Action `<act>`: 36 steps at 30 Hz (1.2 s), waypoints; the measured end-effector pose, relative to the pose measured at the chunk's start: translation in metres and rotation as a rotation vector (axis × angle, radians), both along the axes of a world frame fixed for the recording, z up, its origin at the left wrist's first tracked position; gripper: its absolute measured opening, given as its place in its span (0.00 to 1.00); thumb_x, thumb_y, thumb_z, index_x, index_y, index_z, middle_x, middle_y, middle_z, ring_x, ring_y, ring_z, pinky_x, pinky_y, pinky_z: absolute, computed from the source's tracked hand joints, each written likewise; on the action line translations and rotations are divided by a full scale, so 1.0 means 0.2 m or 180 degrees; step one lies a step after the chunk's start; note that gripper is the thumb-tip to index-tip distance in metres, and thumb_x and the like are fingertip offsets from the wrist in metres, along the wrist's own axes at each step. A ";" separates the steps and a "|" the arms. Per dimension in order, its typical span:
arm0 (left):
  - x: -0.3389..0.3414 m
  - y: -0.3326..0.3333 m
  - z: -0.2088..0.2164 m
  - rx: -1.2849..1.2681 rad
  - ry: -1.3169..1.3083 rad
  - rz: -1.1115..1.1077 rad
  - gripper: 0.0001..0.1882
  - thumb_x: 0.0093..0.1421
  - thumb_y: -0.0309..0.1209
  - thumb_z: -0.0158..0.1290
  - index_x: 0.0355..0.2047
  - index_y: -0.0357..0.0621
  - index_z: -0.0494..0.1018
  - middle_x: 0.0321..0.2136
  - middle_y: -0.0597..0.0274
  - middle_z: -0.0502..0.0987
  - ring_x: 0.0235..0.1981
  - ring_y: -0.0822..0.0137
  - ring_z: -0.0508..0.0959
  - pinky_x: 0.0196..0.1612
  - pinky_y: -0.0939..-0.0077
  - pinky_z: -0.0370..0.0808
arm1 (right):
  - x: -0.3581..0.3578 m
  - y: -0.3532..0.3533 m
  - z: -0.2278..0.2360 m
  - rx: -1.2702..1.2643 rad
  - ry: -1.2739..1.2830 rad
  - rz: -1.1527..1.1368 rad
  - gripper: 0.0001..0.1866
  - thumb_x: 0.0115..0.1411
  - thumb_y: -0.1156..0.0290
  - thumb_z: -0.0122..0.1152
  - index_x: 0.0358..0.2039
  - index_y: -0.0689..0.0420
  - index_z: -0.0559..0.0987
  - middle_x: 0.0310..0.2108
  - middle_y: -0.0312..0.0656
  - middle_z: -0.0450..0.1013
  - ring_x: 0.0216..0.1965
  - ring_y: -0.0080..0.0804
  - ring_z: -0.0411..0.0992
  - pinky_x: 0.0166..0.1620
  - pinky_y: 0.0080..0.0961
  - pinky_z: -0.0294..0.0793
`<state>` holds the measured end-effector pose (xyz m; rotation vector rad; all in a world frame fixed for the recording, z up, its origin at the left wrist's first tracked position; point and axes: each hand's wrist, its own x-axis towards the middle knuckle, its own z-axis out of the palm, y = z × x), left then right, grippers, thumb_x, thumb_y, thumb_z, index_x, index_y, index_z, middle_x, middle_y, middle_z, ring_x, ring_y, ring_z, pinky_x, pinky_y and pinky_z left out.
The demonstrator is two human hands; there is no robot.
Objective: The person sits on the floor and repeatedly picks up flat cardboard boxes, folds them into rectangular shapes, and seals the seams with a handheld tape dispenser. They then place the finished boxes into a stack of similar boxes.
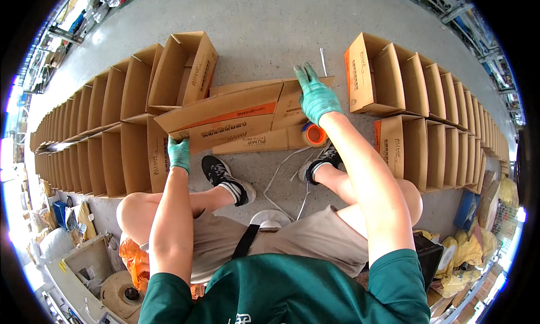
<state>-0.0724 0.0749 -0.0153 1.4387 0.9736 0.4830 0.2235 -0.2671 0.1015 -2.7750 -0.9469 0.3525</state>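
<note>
Grey concrete floor stretched beneath the work, running back past cluttered shelving near the curved edges of the view. Long double rows of open brown cartons stood on both sides, a left bank and a right bank, packed closely side by side. Between them, in front of the seated person's knees, a flattened carton with an orange band was held at a tilt. Behind and below it, partly covered, was another flattened carton. Dark sneakers, a left shoe and a right shoe, rested on the floor. The gloved right hand lay spread on the tilted carton's right end, while the gloved left hand pinched its lower left corner. Near the right shoe sat a tape roll with an orange core.
</note>
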 end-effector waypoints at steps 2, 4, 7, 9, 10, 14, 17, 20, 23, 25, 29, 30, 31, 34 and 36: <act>0.07 -0.11 0.16 0.0147 -0.0162 0.0195 0.35 0.61 0.20 0.57 0.67 0.50 0.58 0.61 0.59 0.68 0.57 0.66 0.70 0.60 0.70 0.68 | -0.07 -0.03 0.02 0.0009 -0.0034 -0.0063 0.45 0.59 0.80 0.48 0.75 0.38 0.48 0.77 0.41 0.41 0.58 0.48 0.72 0.58 0.44 0.77; 0.12 -0.15 0.31 0.0433 -0.0452 0.0445 0.42 0.62 0.25 0.61 0.70 0.53 0.48 0.65 0.58 0.60 0.60 0.64 0.65 0.62 0.65 0.67 | -0.13 -0.06 0.02 -0.0080 -0.0166 0.0232 0.45 0.59 0.80 0.50 0.75 0.39 0.49 0.77 0.41 0.40 0.58 0.47 0.72 0.58 0.43 0.77; 0.10 -0.10 0.45 0.1003 -0.0553 0.0184 0.35 0.60 0.37 0.66 0.64 0.48 0.62 0.57 0.56 0.69 0.54 0.65 0.70 0.58 0.65 0.69 | -0.21 -0.05 0.03 -0.0217 -0.0217 0.0577 0.46 0.58 0.79 0.54 0.75 0.40 0.50 0.77 0.42 0.39 0.59 0.46 0.71 0.57 0.42 0.77; 0.02 0.03 0.41 0.0936 0.0465 -0.0193 0.28 0.61 0.40 0.65 0.57 0.45 0.69 0.49 0.57 0.73 0.49 0.66 0.72 0.55 0.67 0.70 | -0.25 -0.07 -0.01 -0.0098 -0.0260 0.0829 0.45 0.58 0.79 0.54 0.74 0.40 0.51 0.77 0.42 0.40 0.59 0.46 0.71 0.57 0.43 0.77; 0.05 0.02 0.47 0.0882 0.0958 -0.0414 0.25 0.61 0.41 0.65 0.54 0.43 0.73 0.45 0.57 0.76 0.46 0.66 0.73 0.53 0.69 0.71 | -0.25 -0.10 -0.04 -0.0056 -0.0290 0.0918 0.45 0.58 0.79 0.54 0.74 0.41 0.52 0.77 0.42 0.41 0.59 0.46 0.71 0.57 0.43 0.77; 0.04 0.00 0.48 0.0639 0.1136 -0.0248 0.20 0.60 0.42 0.65 0.40 0.38 0.76 0.33 0.62 0.77 0.35 0.69 0.71 0.44 0.72 0.71 | -0.34 -0.16 -0.22 -0.0464 -0.0421 0.1167 0.42 0.59 0.75 0.56 0.73 0.46 0.55 0.72 0.50 0.53 0.54 0.50 0.74 0.53 0.40 0.78; 0.02 0.06 0.41 0.0545 0.0983 -0.0179 0.18 0.60 0.41 0.65 0.36 0.39 0.75 0.30 0.64 0.76 0.33 0.70 0.70 0.41 0.73 0.70 | -0.39 -0.13 -0.19 0.0449 -0.0543 0.0700 0.38 0.59 0.72 0.57 0.71 0.45 0.60 0.55 0.51 0.71 0.50 0.49 0.75 0.52 0.44 0.77; -0.01 0.06 0.38 0.0471 0.0948 -0.0143 0.17 0.59 0.41 0.64 0.35 0.39 0.75 0.30 0.64 0.75 0.33 0.70 0.70 0.41 0.73 0.70 | -0.36 -0.04 -0.01 0.0576 -0.0632 0.0430 0.38 0.59 0.72 0.58 0.70 0.44 0.61 0.48 0.50 0.72 0.47 0.47 0.75 0.51 0.43 0.77; 0.01 0.05 0.40 0.0540 0.1085 -0.0088 0.18 0.59 0.42 0.64 0.35 0.39 0.75 0.30 0.64 0.75 0.32 0.70 0.70 0.40 0.73 0.70 | -0.34 -0.04 -0.03 0.0038 -0.0598 0.0445 0.40 0.59 0.74 0.58 0.72 0.40 0.59 0.51 0.50 0.71 0.48 0.47 0.75 0.51 0.41 0.78; 0.03 0.00 0.47 0.0480 0.1355 -0.0021 0.20 0.58 0.43 0.64 0.36 0.38 0.75 0.30 0.62 0.76 0.32 0.70 0.70 0.40 0.73 0.71 | -0.34 -0.07 -0.09 0.0086 -0.0682 0.0455 0.42 0.59 0.76 0.57 0.73 0.37 0.57 0.53 0.50 0.71 0.48 0.47 0.75 0.52 0.40 0.78; 0.06 -0.01 0.45 0.0668 0.1341 0.0217 0.21 0.58 0.44 0.65 0.35 0.36 0.76 0.30 0.60 0.78 0.33 0.69 0.72 0.41 0.71 0.72 | -0.32 -0.10 -0.15 0.0048 -0.0809 0.0587 0.42 0.59 0.74 0.58 0.73 0.40 0.57 0.52 0.49 0.72 0.49 0.46 0.74 0.52 0.41 0.77; 0.07 -0.01 0.45 0.0665 0.1357 0.0242 0.21 0.58 0.45 0.65 0.35 0.36 0.76 0.30 0.60 0.78 0.33 0.68 0.72 0.42 0.70 0.72 | -0.32 -0.12 -0.15 0.0101 -0.0825 0.0639 0.42 0.59 0.75 0.57 0.73 0.40 0.56 0.52 0.50 0.72 0.49 0.46 0.74 0.52 0.42 0.76; 0.08 -0.02 0.46 0.0663 0.1372 0.0264 0.22 0.58 0.45 0.65 0.34 0.36 0.77 0.30 0.60 0.78 0.33 0.68 0.72 0.42 0.70 0.72 | -0.33 -0.13 -0.15 0.0153 -0.0841 0.0690 0.42 0.60 0.75 0.57 0.73 0.40 0.56 0.52 0.50 0.72 0.50 0.46 0.74 0.52 0.42 0.76; 0.07 0.00 0.42 0.0939 0.1373 0.0245 0.23 0.58 0.47 0.65 0.34 0.36 0.79 0.30 0.58 0.81 0.32 0.66 0.76 0.44 0.69 0.74 | -0.34 -0.14 -0.12 0.0401 -0.0287 0.0618 0.38 0.60 0.75 0.55 0.71 0.39 0.59 0.50 0.50 0.75 0.48 0.49 0.76 0.50 0.46 0.77; 0.07 0.01 0.43 0.1340 0.1679 0.0048 0.23 0.59 0.48 0.63 0.35 0.37 0.81 0.31 0.55 0.83 0.33 0.64 0.79 0.45 0.68 0.75 | -0.34 -0.12 -0.10 0.0818 0.0271 0.0196 0.31 0.60 0.75 0.55 0.64 0.43 0.66 0.45 0.51 0.77 0.45 0.52 0.76 0.48 0.46 0.77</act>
